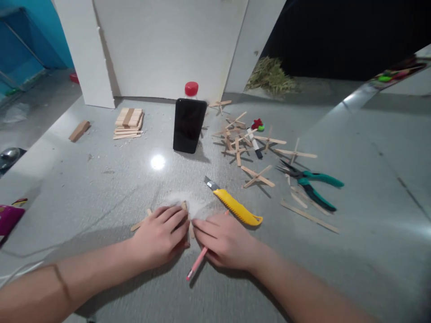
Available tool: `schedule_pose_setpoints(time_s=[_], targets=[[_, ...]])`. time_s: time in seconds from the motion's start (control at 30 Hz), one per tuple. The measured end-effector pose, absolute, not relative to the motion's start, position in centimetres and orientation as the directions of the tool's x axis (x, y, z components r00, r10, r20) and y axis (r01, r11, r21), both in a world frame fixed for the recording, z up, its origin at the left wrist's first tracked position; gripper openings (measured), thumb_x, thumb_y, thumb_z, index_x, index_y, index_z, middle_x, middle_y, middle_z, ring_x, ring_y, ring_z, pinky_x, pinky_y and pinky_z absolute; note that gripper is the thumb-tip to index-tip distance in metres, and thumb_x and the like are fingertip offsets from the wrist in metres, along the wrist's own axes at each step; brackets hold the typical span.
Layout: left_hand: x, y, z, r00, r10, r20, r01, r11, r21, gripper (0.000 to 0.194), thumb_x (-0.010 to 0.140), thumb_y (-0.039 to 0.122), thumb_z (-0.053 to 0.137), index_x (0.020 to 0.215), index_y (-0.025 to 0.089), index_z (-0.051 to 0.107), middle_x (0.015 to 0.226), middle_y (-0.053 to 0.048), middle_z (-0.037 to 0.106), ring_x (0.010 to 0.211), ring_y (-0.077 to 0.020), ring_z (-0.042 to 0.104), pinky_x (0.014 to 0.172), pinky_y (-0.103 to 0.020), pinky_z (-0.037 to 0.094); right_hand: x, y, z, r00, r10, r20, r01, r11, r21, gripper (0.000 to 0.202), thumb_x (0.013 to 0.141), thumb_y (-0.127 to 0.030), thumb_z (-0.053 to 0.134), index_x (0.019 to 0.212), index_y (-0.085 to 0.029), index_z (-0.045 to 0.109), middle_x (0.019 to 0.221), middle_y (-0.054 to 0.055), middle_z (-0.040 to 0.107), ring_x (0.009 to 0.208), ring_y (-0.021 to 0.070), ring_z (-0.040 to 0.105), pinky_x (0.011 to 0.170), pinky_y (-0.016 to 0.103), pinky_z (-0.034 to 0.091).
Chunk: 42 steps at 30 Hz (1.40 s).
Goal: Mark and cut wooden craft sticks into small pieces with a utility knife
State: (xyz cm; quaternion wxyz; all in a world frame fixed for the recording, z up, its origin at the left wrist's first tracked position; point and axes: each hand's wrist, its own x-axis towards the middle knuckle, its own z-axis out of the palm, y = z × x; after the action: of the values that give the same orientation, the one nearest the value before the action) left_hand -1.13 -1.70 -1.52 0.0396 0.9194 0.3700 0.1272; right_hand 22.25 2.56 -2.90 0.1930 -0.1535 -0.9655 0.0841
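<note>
My left hand (163,233) is closed on a small wooden stick (184,206) that shows between its fingers and my right hand. A crossed pair of sticks (139,224) lies just left of it, partly under the hand. My right hand (222,240) is closed, fingertips against the same stick, with a pink pencil (198,264) passing under its fingers. White powder (191,202) is spread on the grey table beyond the fingertips. A yellow cutter (237,208) with its blade out lies beyond my right hand.
A black phone (189,125) leans on a red-capped bottle (191,87). Stacked sticks (129,121) stand at the back left. Several crossed sticks (257,176), a marker (255,143) and green-handled pliers (310,179) lie to the right. A white panel (168,49) rises behind.
</note>
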Motion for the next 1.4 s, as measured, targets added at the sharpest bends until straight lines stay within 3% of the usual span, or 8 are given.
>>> schedule_pose_setpoints(time_s=[0.13,0.27,0.6,0.77,0.87,0.97,1.13,1.4], targets=[[-0.8,-0.6,-1.1,0.717,0.675,0.174,0.654,-0.738,0.167,0.027,0.096,0.027,0.056,0.115,0.009,0.064,0.126,-0.016,0.065,0.122,-0.0325,0.060,0.098,-0.047,0.056,22.2,2.4,-2.8,-0.875,0.345,0.341,0.283,0.934,-0.219,0.020,0.094,-0.016,0.049,0.088,-0.014,0.068,0.083,0.008,0.068,0.065,0.0194,0.048,0.057,0.037,0.032],[-0.5,0.4,-0.3,0.724,0.679,0.123,0.657,-0.733,0.176,0.022,0.096,0.025,0.055,0.112,0.013,0.064,0.122,-0.012,0.066,0.121,-0.0283,0.060,0.095,-0.042,0.056,22.3,2.2,-2.8,-0.880,0.333,0.338,0.270,0.938,-0.219,0.019,0.093,-0.017,0.050,0.094,-0.012,0.068,0.098,0.011,0.071,0.069,0.0195,0.050,0.057,0.036,0.033],[-1.1,0.2,-1.1,0.724,0.664,0.188,0.649,-0.748,0.139,0.037,0.097,0.028,0.054,0.127,0.008,0.062,0.136,-0.015,0.062,0.127,-0.0323,0.056,0.104,-0.047,0.048,22.4,2.1,-2.1,-0.848,0.377,0.373,0.340,0.926,-0.164,0.020,0.085,-0.013,0.057,0.099,-0.007,0.071,0.093,0.015,0.074,0.070,0.0212,0.053,0.061,0.037,0.035],[-1.3,0.7,-1.3,0.733,0.654,0.190,0.604,-0.753,0.261,0.035,0.095,0.020,0.055,0.126,0.008,0.062,0.133,-0.013,0.063,0.126,-0.0292,0.056,0.107,-0.044,0.047,22.4,1.8,-2.4,-0.885,0.391,0.253,0.346,0.916,-0.205,0.034,0.086,-0.016,0.053,0.115,-0.006,0.068,0.099,0.013,0.074,0.069,0.0200,0.054,0.058,0.037,0.035],[-1.5,1.2,-1.2,0.707,0.674,0.214,0.590,-0.729,0.347,0.032,0.094,0.015,0.053,0.124,0.010,0.063,0.128,-0.011,0.065,0.122,-0.0251,0.057,0.104,-0.040,0.049,22.4,1.6,-2.6,-0.875,0.405,0.265,0.357,0.910,-0.212,0.033,0.092,-0.015,0.049,0.117,-0.006,0.068,0.093,0.011,0.073,0.064,0.0185,0.051,0.057,0.036,0.034],[-1.6,1.8,-1.0,0.674,0.713,0.191,0.617,-0.686,0.385,0.035,0.096,0.024,0.055,0.128,0.012,0.060,0.134,-0.012,0.062,0.126,-0.0272,0.055,0.101,-0.043,0.050,22.5,1.5,-2.6,-0.858,0.429,0.283,0.373,0.898,-0.231,0.033,0.094,-0.014,0.046,0.118,-0.006,0.067,0.097,0.011,0.073,0.063,0.0179,0.050,0.058,0.036,0.035],[-1.6,2.0,-0.5,0.686,0.724,0.074,0.685,-0.677,0.270,0.069,0.095,0.059,0.053,0.138,0.006,0.054,0.147,-0.020,0.053,0.136,-0.0388,0.047,0.107,-0.058,0.043,22.6,1.7,-2.5,-0.868,0.412,0.277,0.356,0.905,-0.231,0.031,0.096,-0.015,0.046,0.116,-0.008,0.068,0.111,0.012,0.073,0.071,0.0182,0.055,0.065,0.035,0.039],[-1.4,0.9,0.0,0.702,0.707,0.084,0.683,-0.702,0.202,0.062,0.094,0.052,0.053,0.131,0.003,0.060,0.144,-0.020,0.057,0.131,-0.0349,0.055,0.107,-0.051,0.045,22.5,1.8,-2.5,-0.845,0.442,0.301,0.377,0.892,-0.251,0.031,0.096,-0.014,0.043,0.111,-0.008,0.070,0.105,0.012,0.075,0.070,0.0186,0.055,0.063,0.035,0.038]])
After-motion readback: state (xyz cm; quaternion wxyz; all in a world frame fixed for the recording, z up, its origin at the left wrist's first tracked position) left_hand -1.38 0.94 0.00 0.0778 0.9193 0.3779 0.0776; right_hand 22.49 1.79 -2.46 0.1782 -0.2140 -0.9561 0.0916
